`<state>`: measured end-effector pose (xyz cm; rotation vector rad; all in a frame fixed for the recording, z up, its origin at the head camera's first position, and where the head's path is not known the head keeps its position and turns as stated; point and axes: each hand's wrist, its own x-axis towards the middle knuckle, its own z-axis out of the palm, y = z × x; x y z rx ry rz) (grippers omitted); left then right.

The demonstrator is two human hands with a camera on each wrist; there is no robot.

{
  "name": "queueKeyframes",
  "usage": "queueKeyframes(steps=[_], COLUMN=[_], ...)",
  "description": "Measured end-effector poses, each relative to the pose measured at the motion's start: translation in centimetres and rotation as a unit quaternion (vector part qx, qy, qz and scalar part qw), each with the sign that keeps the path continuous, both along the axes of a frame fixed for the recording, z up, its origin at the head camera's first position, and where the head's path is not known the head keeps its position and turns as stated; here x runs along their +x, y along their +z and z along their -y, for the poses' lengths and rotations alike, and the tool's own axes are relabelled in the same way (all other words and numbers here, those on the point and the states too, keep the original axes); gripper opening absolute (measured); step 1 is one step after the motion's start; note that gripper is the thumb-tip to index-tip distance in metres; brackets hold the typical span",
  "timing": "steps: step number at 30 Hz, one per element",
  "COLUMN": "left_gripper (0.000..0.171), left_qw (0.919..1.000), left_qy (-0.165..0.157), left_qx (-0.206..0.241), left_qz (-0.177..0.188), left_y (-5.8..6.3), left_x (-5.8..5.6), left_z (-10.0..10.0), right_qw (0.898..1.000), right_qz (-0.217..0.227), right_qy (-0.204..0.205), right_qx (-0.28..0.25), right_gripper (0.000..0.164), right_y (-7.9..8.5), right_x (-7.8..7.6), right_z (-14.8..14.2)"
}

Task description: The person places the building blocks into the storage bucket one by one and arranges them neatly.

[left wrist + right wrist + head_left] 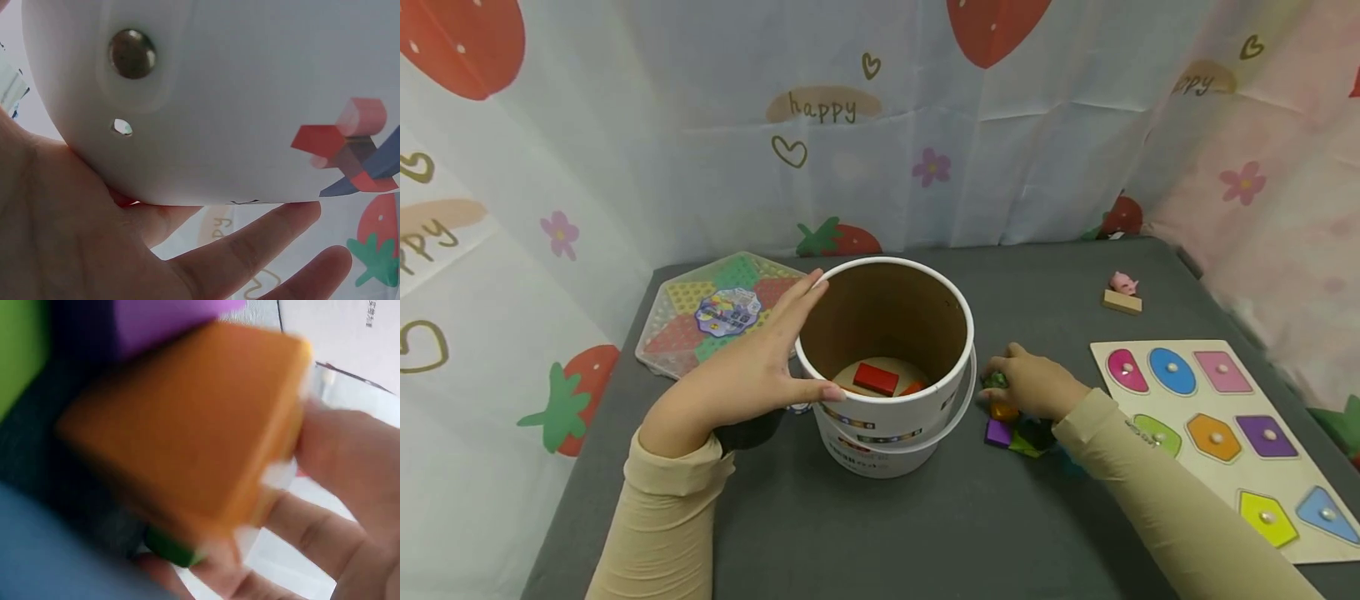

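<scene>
A white bucket (880,433) stands mid-table, holding a red block (876,378) and an orange piece (913,388). My left hand (752,358) rests against its left side, thumb along the front rim and fingers spread toward the back; in the left wrist view the fingers lie straight on its wall. To the right, my right hand (1033,383) curls its fingers round a green block (996,380), partly hidden. Close under that hand lies an orange block (187,425), blurred in the right wrist view. A purple block (998,433) and a lime-green block (1026,447) lie beside it.
A shape puzzle board (1165,379) lies at the right. Behind it are a wooden block (1122,302) and a pink pig figure (1123,283). A clear case of coloured pieces (670,292) sits at the back left. Printed curtains (985,183) hang beyond the table.
</scene>
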<state>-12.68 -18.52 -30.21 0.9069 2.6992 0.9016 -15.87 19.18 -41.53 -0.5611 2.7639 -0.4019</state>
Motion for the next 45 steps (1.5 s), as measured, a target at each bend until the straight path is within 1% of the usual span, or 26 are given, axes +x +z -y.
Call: queueKeyframes(steps=[3,5,7,9,10,13,15,16,18,19,21,22,23,24,26,28,31,32,34,36,39,41,43,45], left_gripper=[0.111,0.110,0.110,0.110,0.110,0.110,0.110,0.110,0.110,0.109,0.109,0.109,0.109,0.109,0.110,0.109,0.109,0.109,0.109,0.109,0.110,0.110,0.110,0.110], left_qw=[1.0000,1.0000,1.0000,1.0000,1.0000,1.0000,0.9999,0.9999,1.0000,1.0000,1.0000,1.0000,1.0000,1.0000,1.0000,0.9999,0.9999,0.9999,1.0000,0.9999,0.9999,0.9999,0.9999,0.9999], left_qy=[-0.004,-0.004,-0.004,-0.003,-0.004,-0.004,-0.006,-0.005,-0.004,-0.005,-0.003,-0.003,-0.002,-0.002,-0.003,-0.002,-0.001,-0.001,-0.003,-0.007,-0.011,-0.010,-0.009,-0.008], left_qx=[0.001,0.002,0.004,0.005,0.005,0.002,-0.001,-0.001,-0.002,-0.003,-0.001,0.000,0.000,0.002,0.005,0.008,0.010,0.009,0.008,0.008,0.007,0.008,0.006,0.005], left_qz=[-0.001,0.000,0.000,-0.002,-0.003,-0.007,-0.010,-0.009,-0.007,-0.007,-0.005,-0.003,-0.002,0.000,0.003,0.006,0.007,0.006,0.004,0.003,0.001,-0.002,-0.007,-0.011], left_y=[-0.2,-0.3,-0.3,-0.3,-0.3,-0.2,-0.2,-0.2,-0.2,-0.2,-0.2,-0.2,-0.2,-0.2,-0.2,-0.2,-0.3,-0.4,-0.6,-0.8,-0.8,-0.7,-0.5,-0.2], left_x=[0.0,0.1,0.1,0.1,0.1,0.0,0.0,0.0,0.0,0.0,0.0,0.0,0.0,0.0,0.0,0.1,0.1,0.0,0.0,0.0,0.0,0.1,0.1,0.1], left_z=[0.1,0.1,0.1,0.1,0.1,0.0,0.0,0.0,0.0,0.1,0.1,0.1,0.1,0.1,0.1,0.1,0.0,0.1,0.0,0.0,0.0,0.0,0.0,0.1], right_qw=[1.000,1.000,0.999,0.998,0.997,0.991,0.981,0.974,0.956,0.945,0.923,0.913,0.906,0.902,0.897,0.900,0.907,0.909,0.912,0.914,0.917,0.921,0.934,0.953], right_qz=[-0.005,-0.014,-0.030,-0.048,-0.057,-0.085,-0.117,-0.138,-0.194,-0.225,-0.284,-0.308,-0.325,-0.336,-0.344,-0.336,-0.316,-0.311,-0.309,-0.312,-0.315,-0.304,-0.274,-0.229], right_qy=[0.016,0.022,0.019,0.001,-0.012,-0.049,-0.067,-0.073,-0.073,-0.068,-0.045,-0.025,-0.003,0.019,0.064,0.104,0.144,0.150,0.147,0.120,0.055,0.013,-0.015,-0.027], right_qx=[-0.003,-0.009,-0.020,-0.035,-0.046,-0.096,-0.137,-0.162,-0.208,-0.227,-0.256,-0.267,-0.271,-0.271,-0.269,-0.257,-0.239,-0.234,-0.227,-0.229,-0.239,-0.241,-0.227,-0.195], right_gripper=[0.026,0.020,0.019,0.020,0.022,0.026,0.026,0.025,0.022,0.021,0.020,0.021,0.023,0.024,0.026,0.028,0.027,0.026,0.023,0.021,0.019,0.016,0.013,0.011], right_y=[-0.6,-0.6,-0.3,0.5,1.2,4.1,6.6,7.9,10.3,11.4,13.3,14.0,14.6,15.1,15.8,16.2,16.0,15.8,15.3,14.8,14.3,13.8,12.9,11.5], right_x=[-0.2,-0.3,-0.3,-0.3,-0.3,-0.2,0.2,0.4,1.0,1.4,2.3,2.7,3.1,3.6,4.2,4.5,4.3,4.1,4.0,4.0,3.9,3.6,3.1,2.5], right_z=[0.3,0.5,0.6,0.7,0.7,0.7,0.8,1.0,1.4,1.7,2.5,3.0,3.5,4.0,5.1,6.1,7.1,7.2,7.3,6.8,5.4,4.1,2.9,1.8])
